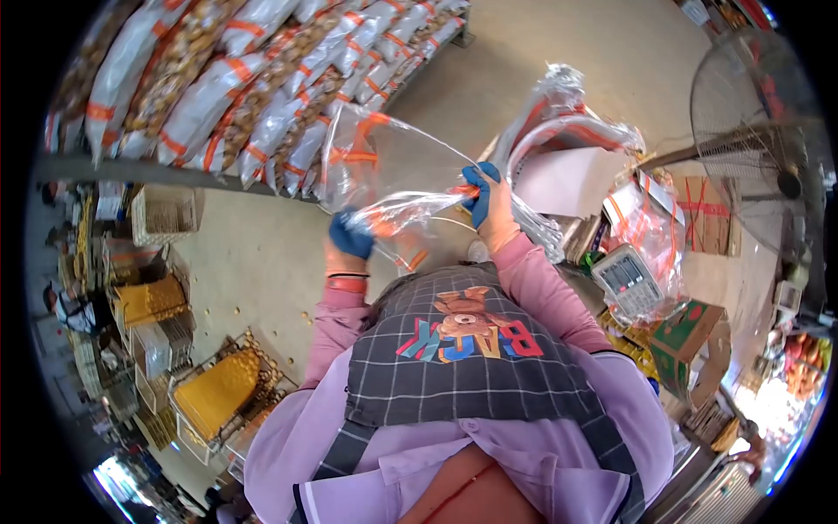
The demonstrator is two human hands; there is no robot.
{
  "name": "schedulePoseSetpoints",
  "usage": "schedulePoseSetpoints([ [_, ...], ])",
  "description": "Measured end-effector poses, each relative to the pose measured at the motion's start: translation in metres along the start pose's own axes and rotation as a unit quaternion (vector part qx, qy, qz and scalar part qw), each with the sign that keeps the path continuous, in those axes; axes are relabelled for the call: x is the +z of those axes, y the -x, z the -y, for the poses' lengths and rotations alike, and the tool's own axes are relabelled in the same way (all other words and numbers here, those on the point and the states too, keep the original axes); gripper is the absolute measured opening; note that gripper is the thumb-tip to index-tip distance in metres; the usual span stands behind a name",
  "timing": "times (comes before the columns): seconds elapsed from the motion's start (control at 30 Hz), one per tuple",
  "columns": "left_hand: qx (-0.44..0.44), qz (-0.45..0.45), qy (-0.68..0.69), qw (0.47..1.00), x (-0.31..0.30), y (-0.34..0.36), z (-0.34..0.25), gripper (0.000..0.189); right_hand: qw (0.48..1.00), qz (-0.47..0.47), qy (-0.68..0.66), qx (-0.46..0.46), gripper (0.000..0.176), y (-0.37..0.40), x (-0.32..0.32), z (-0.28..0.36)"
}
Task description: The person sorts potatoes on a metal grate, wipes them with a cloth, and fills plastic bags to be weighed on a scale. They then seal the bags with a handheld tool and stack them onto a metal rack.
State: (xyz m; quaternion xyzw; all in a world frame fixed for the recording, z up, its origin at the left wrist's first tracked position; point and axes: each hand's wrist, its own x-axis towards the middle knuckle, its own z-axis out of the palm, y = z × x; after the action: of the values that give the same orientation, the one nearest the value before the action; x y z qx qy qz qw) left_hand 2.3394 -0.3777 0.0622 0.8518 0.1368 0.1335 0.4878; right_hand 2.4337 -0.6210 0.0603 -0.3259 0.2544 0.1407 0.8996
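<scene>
A large clear plastic bag with orange stripes is stretched between my hands, in front of my checked apron. My left hand, in a blue and orange glove, is closed on the lower left part of the bag. Gloved the same way, my right hand is closed round a bunched part at its right side. The bag looks empty, and its far corner spreads toward the stacked sacks. Right beside my right hand lies a pile of similar clear bags, folded over a whitish support.
Filled sacks with orange bands are stacked on a rack at upper left. A scale, an open cardboard box and a large fan stand at right. At left are a white crate and a cart with a yellow surface.
</scene>
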Motion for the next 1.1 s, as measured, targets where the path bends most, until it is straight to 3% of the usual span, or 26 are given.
schedulePoseSetpoints([
  [0.03, -0.048, 0.035, -0.044, 0.997, -0.011, -0.011, 0.035, 0.015, 1.000, -0.009, 0.019, -0.021, 0.007, -0.012, -0.027, 0.005],
  [0.07, -0.092, -0.010, 0.206, 0.974, -0.009, -0.020, 0.013, 0.018, 0.999, -0.015, -0.029, -0.018, 0.010, -0.026, -0.048, 0.007],
  [0.1, -0.113, -0.073, 0.443, 0.887, -0.007, -0.030, -0.009, 0.025, 0.999, -0.009, 0.035, -0.031, 0.006, -0.032, -0.068, 0.006],
  [0.13, -0.089, -0.170, 0.373, 0.908, -0.003, -0.033, -0.015, 0.031, 0.996, 0.033, 0.081, -0.027, 0.009, -0.021, -0.069, 0.016],
  [0.17, 0.033, -0.171, 0.243, 0.954, 0.004, -0.033, -0.053, 0.035, 0.989, 0.077, 0.127, -0.022, 0.014, -0.014, -0.069, 0.031],
  [0.2, 0.036, -0.161, 0.183, 0.969, 0.005, -0.037, -0.052, 0.036, 0.951, 0.209, 0.225, 0.013, 0.027, -0.019, -0.084, 0.058],
  [0.23, 0.001, -0.127, 0.192, 0.973, 0.003, -0.037, -0.065, 0.037, 0.954, 0.204, 0.220, -0.003, 0.027, -0.032, -0.103, 0.080],
  [0.27, -0.010, -0.128, 0.206, 0.970, 0.005, -0.040, -0.059, 0.037, 0.853, 0.080, 0.501, -0.119, 0.028, -0.054, -0.127, 0.093],
  [0.3, -0.086, -0.102, 0.189, 0.973, 0.003, -0.036, -0.047, 0.037, 0.654, -0.058, 0.722, -0.217, 0.029, -0.079, -0.155, 0.104],
  [0.33, -0.158, -0.075, 0.169, 0.970, 0.000, -0.034, -0.038, 0.038, 0.517, -0.051, 0.829, -0.207, 0.043, -0.102, -0.189, 0.110],
  [0.37, -0.158, -0.018, 0.157, 0.975, 0.006, -0.031, -0.054, 0.038, 0.368, -0.050, 0.909, -0.188, 0.057, -0.126, -0.227, 0.113],
  [0.43, -0.145, 0.108, 0.215, 0.960, 0.037, -0.014, -0.107, 0.037, 0.199, 0.011, 0.943, -0.267, 0.048, -0.148, -0.296, 0.100],
  [0.5, -0.119, 0.222, 0.193, 0.948, 0.070, 0.008, -0.153, 0.048, 0.086, 0.054, 0.971, -0.215, 0.031, -0.172, -0.344, 0.082],
  [0.6, -0.196, 0.286, 0.243, 0.906, 0.058, 0.002, -0.123, 0.054, 0.065, 0.140, 0.976, -0.151, 0.021, -0.132, -0.302, 0.097],
  [0.67, -0.141, 0.308, 0.224, 0.914, 0.047, -0.004, -0.092, 0.050, 0.114, 0.161, 0.956, -0.219, 0.019, -0.123, -0.285, 0.104],
  [0.7, -0.099, 0.342, 0.217, 0.909, 0.044, -0.005, -0.083, 0.053, 0.162, 0.151, 0.954, -0.204, 0.015, -0.121, -0.272, 0.113],
  [0.73, -0.101, 0.401, 0.173, 0.894, 0.046, -0.010, -0.108, 0.045, 0.178, 0.166, 0.938, -0.246, 0.012, -0.129, -0.273, 0.119],
  [0.77, -0.097, 0.411, 0.177, 0.889, 0.055, -0.016, -0.114, 0.045, 0.216, 0.119, 0.922, -0.298, 0.010, -0.112, -0.244, 0.136],
  [0.8, -0.005, 0.465, 0.038, 0.884, 0.062, -0.020, -0.119, 0.042, 0.242, 0.106, 0.927, -0.265, 0.015, -0.101, -0.211, 0.156],
  [0.83, 0.092, 0.503, -0.098, 0.854, 0.068, -0.021, -0.121, 0.040, 0.322, 0.047, 0.903, -0.280, 0.015, -0.078, -0.170, 0.178],
  [0.87, 0.073, 0.499, -0.077, 0.860, 0.083, -0.016, -0.090, 0.040, 0.323, 0.038, 0.877, -0.354, 0.014, -0.061, -0.147, 0.197],
  [0.9, 0.081, 0.510, -0.070, 0.854, 0.095, -0.014, -0.072, 0.040, 0.394, -0.008, 0.824, -0.407, 0.016, -0.031, -0.117, 0.214],
  [0.93, 0.092, 0.523, -0.104, 0.841, 0.105, -0.012, -0.059, 0.040, 0.428, -0.054, 0.797, -0.423, 0.018, 0.004, -0.089, 0.228],
  [0.97, 0.104, 0.534, -0.139, 0.828, 0.114, -0.011, -0.048, 0.039, 0.548, -0.074, 0.726, -0.408, 0.026, 0.042, -0.066, 0.242],
  [1.03, 0.044, 0.575, 0.035, 0.816, 0.131, -0.012, -0.037, 0.045, 0.705, -0.200, 0.527, -0.431, 0.024, 0.105, -0.047, 0.234],
  [1.1, -0.094, 0.607, 0.212, 0.760, 0.142, -0.019, -0.047, 0.046, 0.864, -0.159, 0.258, -0.402, 0.024, 0.140, -0.054, 0.211],
])
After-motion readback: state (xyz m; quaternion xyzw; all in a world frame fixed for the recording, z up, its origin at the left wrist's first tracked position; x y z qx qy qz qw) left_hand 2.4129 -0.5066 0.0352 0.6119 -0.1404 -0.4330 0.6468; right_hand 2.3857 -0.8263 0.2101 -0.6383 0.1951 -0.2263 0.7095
